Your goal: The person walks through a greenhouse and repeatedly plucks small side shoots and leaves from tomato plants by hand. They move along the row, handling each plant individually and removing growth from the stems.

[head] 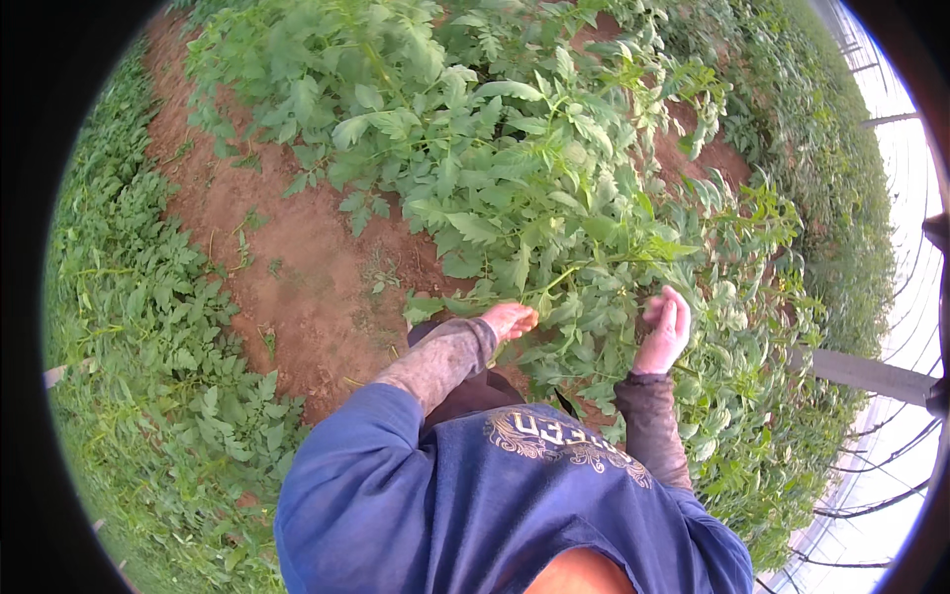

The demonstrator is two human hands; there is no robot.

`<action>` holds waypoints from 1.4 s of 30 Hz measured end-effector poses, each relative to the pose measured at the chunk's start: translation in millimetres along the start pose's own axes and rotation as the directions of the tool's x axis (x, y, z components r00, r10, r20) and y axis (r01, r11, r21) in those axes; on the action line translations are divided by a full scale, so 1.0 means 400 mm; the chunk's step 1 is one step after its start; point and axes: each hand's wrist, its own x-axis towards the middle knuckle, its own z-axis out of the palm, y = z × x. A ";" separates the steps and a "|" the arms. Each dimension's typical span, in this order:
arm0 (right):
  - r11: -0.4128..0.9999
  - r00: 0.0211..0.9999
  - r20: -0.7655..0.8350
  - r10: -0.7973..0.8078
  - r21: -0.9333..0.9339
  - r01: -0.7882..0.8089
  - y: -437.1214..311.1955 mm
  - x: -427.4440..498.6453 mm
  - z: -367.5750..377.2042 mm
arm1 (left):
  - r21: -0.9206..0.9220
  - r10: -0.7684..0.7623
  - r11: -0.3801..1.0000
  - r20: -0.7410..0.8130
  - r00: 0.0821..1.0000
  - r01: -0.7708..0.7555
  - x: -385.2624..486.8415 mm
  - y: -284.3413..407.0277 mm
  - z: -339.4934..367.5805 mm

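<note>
Leafy tomato plants (519,193) stand close in front of me, with long green stems and lobed leaves. My left hand (510,321) is at the near left edge of the foliage, below a pale green stem (560,278). Its fingers point right, and whether they grip a leaf or stem is not plain. My right hand (666,327) is raised among leaves on the right, fingers bent upward and partly blurred. Leaves lie around and behind it; anything between its fingertips is hidden. Both forearms wear soiled sleeves, and the hands are well apart.
Reddish bare soil (297,260) forms a path at the left, with small weeds and scattered bits of stem. Another row of plants (148,356) borders it. A grey post (868,375) crosses the foliage at the right, near a pale wall with wires.
</note>
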 end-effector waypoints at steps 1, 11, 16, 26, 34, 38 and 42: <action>0.997 0.999 -0.011 0.032 -0.073 -0.033 -0.015 -0.039 0.019 | 0.054 -0.062 0.997 0.042 0.997 0.059 -0.043 -0.012 -0.059; 0.933 0.868 0.341 -0.361 0.137 0.334 -0.211 0.065 0.505 | 0.153 0.455 0.885 -0.080 0.887 -0.440 -0.081 0.387 -0.356; 0.996 0.985 0.163 -0.062 -0.055 0.072 -0.259 0.256 0.672 | 0.387 0.398 0.833 0.082 0.914 -0.397 -0.016 0.687 -0.368; 0.989 0.956 0.285 0.070 -0.147 -0.029 -0.198 0.224 0.737 | 0.997 0.350 -0.017 0.074 0.934 -0.072 0.142 0.794 -0.511; 0.951 0.966 0.246 0.076 -0.309 0.004 -0.211 0.266 0.740 | 0.999 0.554 0.010 0.031 0.832 -0.044 0.098 0.675 -0.542; 0.924 0.964 0.225 0.139 -0.380 -0.045 -0.221 0.270 0.745 | 0.999 0.549 -0.004 -0.024 0.835 0.031 0.116 0.715 -0.532; 0.896 0.968 0.235 0.085 -0.443 0.029 -0.225 0.279 0.744 | 1.000 0.520 0.020 -0.029 0.854 0.022 0.150 0.806 -0.543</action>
